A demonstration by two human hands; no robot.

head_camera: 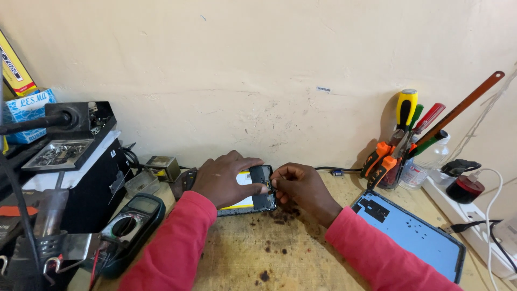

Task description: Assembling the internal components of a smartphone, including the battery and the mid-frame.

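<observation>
Pinching at a small dark part on the black inner frame of an opened flat phone (pixel 254 189), the right hand (pixel 301 186) has its fingertips (pixel 276 183) pressed together at the phone's right edge. The left hand (pixel 226 178) lies flat over the phone's left half, fingers spread and pressing it down, the thumb tip touching the dark frame. A yellow-edged white battery shows between the two hands. The phone rests on a worn, stained wooden tabletop (pixel 253 253), near its back edge by the rough cream wall. Both arms wear pink knit sleeves.

Just right of the right forearm lies a blue rectangular back cover (pixel 414 234) with a black rim. At the left edge sits a dark green multimeter (pixel 132 221) with a round dial. Toward the back right corner, a clear jar holds plastic-handled screwdrivers and orange-grip pliers (pixel 401 145).
</observation>
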